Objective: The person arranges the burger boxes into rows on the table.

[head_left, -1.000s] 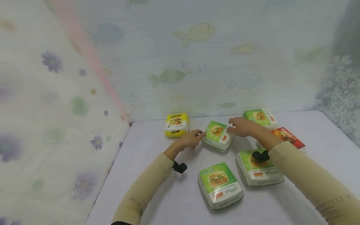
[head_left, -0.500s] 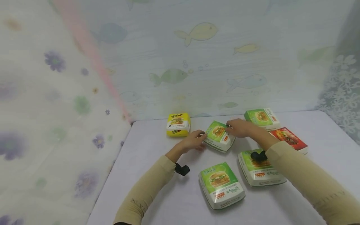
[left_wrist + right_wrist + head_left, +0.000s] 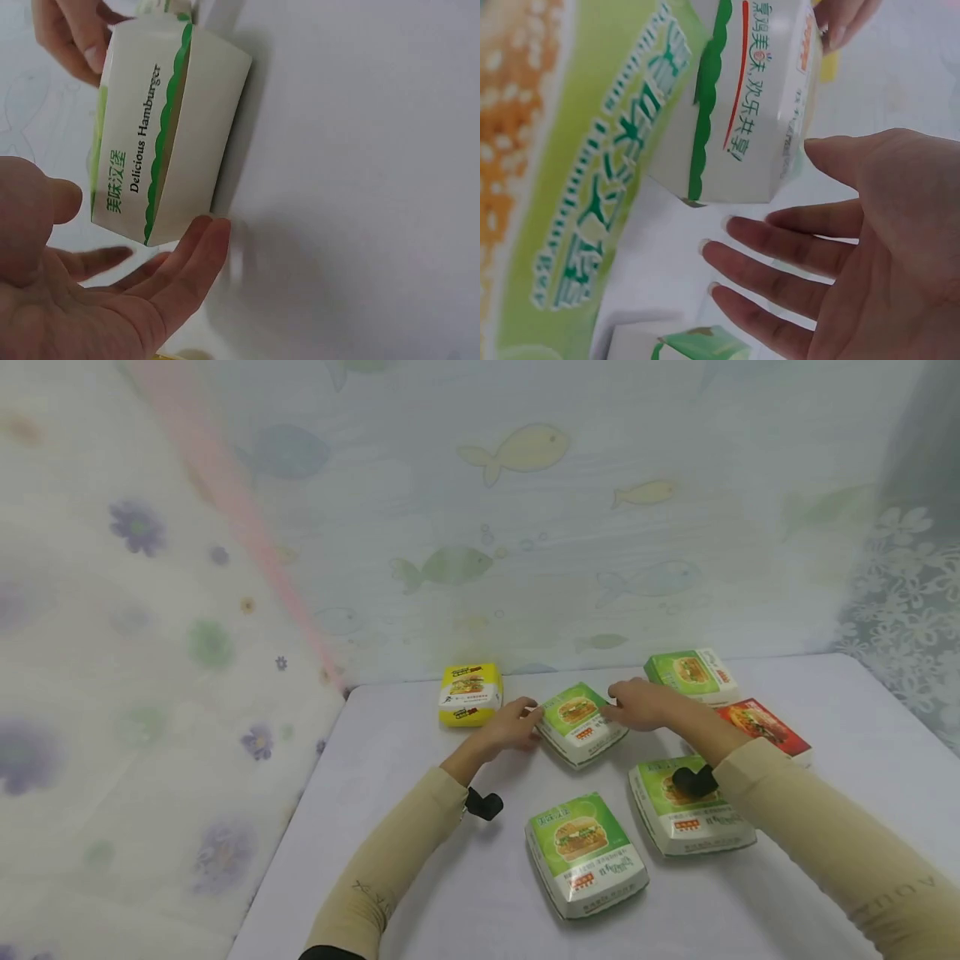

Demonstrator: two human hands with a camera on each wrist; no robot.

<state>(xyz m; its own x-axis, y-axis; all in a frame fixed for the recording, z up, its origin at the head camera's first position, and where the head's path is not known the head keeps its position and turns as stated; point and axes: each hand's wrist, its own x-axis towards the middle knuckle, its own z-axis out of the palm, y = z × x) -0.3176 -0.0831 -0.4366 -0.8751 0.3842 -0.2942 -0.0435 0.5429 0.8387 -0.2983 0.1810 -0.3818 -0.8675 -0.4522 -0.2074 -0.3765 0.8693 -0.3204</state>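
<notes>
A green-and-white hamburger box point(image 3: 576, 718) lies between my two hands on the white table, one corner towards me. My left hand point(image 3: 508, 727) is at its left corner; in the left wrist view its extended fingertips point(image 3: 217, 229) are right at the lower edge of the box point(image 3: 161, 135), thumb apart from the fingers. At the right corner is my right hand point(image 3: 641, 703). The right wrist view has its thumb tip point(image 3: 817, 148) close to the box point(image 3: 757, 112) and its other fingers spread straight below the corner. Neither hand curls round the box.
A yellow burger box point(image 3: 470, 695) stands left of my left hand. Two more green boxes, one in front point(image 3: 587, 856) and one partly under my right forearm point(image 3: 686, 827), lie nearer. A red box point(image 3: 772, 731) and another green box point(image 3: 692, 675) lie at right. A fish-patterned curtain point(image 3: 525, 527) hangs behind.
The hamburger box between my hands has turned clockwise, its white half now facing front right. Both hands have shifted only slightly, and the other boxes have stayed in place.
</notes>
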